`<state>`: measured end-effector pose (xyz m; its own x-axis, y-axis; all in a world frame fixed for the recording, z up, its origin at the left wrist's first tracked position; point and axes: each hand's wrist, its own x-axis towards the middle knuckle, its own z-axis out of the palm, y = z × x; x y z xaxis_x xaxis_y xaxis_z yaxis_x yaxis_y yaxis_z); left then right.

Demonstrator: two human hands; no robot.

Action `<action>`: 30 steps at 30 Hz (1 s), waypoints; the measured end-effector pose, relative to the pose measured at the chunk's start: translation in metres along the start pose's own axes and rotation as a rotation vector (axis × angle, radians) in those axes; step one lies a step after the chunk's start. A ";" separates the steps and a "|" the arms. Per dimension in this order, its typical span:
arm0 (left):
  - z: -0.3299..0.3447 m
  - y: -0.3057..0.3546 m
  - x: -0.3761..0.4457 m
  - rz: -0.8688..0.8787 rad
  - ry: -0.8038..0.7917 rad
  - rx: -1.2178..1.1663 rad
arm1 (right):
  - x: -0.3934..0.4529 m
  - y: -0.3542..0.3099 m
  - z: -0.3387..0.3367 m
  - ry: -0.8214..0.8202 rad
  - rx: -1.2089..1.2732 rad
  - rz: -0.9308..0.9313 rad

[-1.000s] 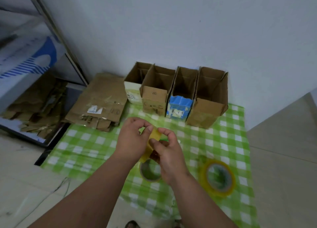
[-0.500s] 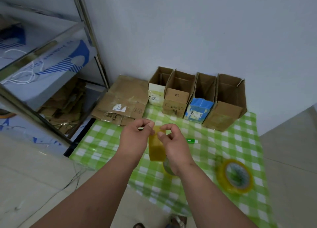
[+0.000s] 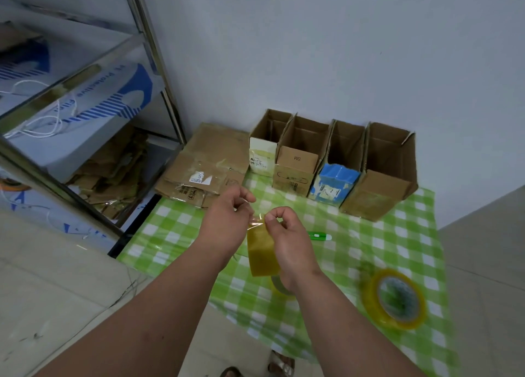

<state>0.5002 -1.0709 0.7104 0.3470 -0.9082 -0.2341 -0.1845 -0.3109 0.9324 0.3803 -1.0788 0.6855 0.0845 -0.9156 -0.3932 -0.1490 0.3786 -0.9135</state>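
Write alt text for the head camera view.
The left hand and right hand pinch the top edge of a yellowish tape strip above a green checked tablecloth. Four open cardboard boxes line the wall behind; a tape roll lies at right.

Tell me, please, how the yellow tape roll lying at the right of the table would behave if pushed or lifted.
The tape roll lies flat on the checked tablecloth, so a push would probably slide it, not roll it; on edge it likely rolls. Its open centre and thin ring suggest it is light for its size.
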 end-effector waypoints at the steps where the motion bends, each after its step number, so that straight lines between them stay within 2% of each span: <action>1: 0.001 0.000 0.002 -0.005 -0.001 0.018 | 0.003 0.000 -0.002 -0.006 -0.007 -0.005; 7: 0.008 0.002 0.015 -0.041 0.038 0.140 | 0.019 -0.001 -0.007 -0.086 -0.074 -0.088; 13: 0.011 0.006 0.029 -0.140 0.103 0.154 | 0.040 -0.004 -0.007 -0.161 -0.108 -0.040; 24: -0.003 -0.011 0.041 -0.294 0.306 -0.101 | 0.059 0.003 0.017 -0.279 -0.211 -0.013; 30: -0.012 -0.018 0.065 -0.351 0.261 -0.074 | 0.078 0.002 0.029 -0.257 -0.249 -0.034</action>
<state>0.5368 -1.1208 0.6814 0.5996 -0.6466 -0.4715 0.0493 -0.5582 0.8282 0.4152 -1.1453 0.6503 0.3343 -0.8510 -0.4050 -0.3748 0.2743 -0.8856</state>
